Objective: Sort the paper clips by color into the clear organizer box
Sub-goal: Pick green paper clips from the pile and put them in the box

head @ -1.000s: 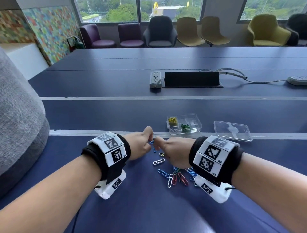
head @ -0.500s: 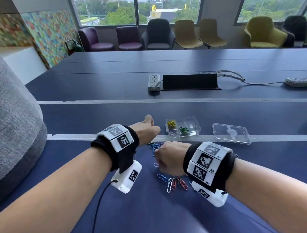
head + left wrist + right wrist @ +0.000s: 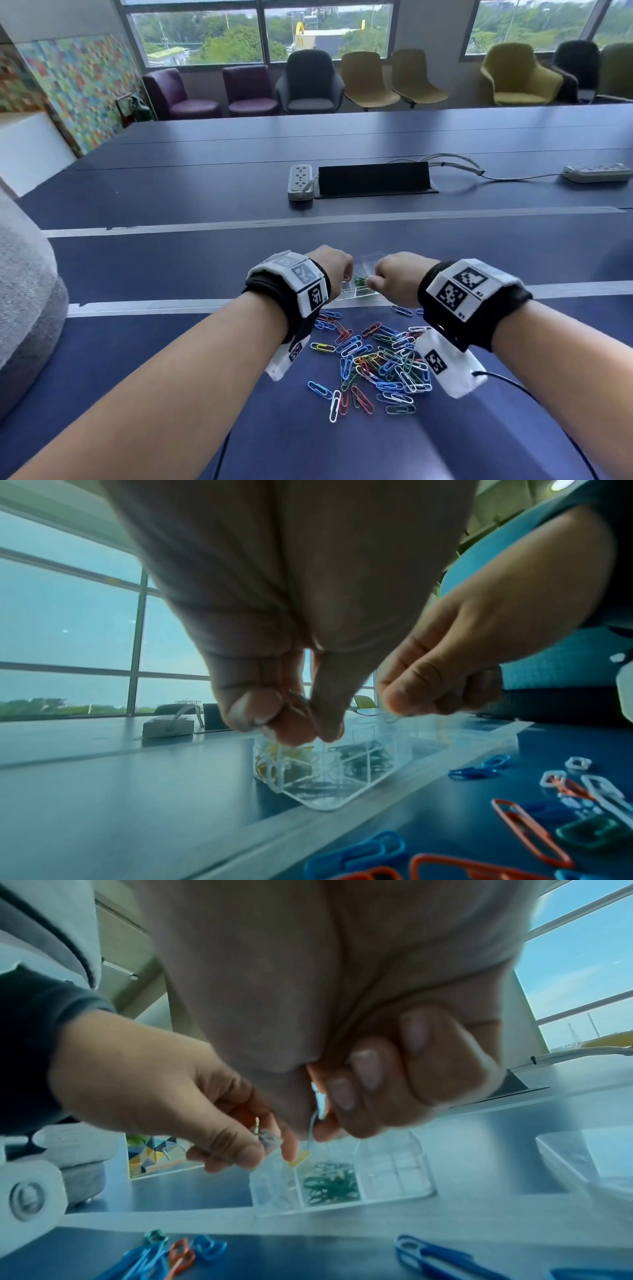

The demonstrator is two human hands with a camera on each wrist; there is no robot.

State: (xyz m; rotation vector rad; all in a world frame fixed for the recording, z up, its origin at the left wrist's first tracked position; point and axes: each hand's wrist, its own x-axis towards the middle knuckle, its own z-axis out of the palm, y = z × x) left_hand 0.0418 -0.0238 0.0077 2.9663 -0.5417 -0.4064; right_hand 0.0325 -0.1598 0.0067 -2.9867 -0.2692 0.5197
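The clear organizer box (image 3: 359, 295) sits on the blue table beyond a heap of mixed-colour paper clips (image 3: 376, 363). Green clips (image 3: 330, 1183) fill a middle compartment and yellow clips (image 3: 270, 753) a far left one. Both hands hover just above the box. My left hand (image 3: 344, 275) pinches a pale paper clip (image 3: 268, 1138) between thumb and fingers. My right hand (image 3: 371, 282) pinches a white paper clip (image 3: 319, 1110), which hangs down toward the box. The two hands are close together but apart.
The box's clear lid (image 3: 589, 1161) lies to the right of it. Farther back are a power strip (image 3: 300, 181), a black cable hatch (image 3: 373, 178) and a second power strip (image 3: 596, 173). A grey padded shape (image 3: 24, 308) stands at the left.
Both hands have left the clip heap and moved forward to above the organizer box, the left one first. The heap, earlier hidden by the hands, now shows.
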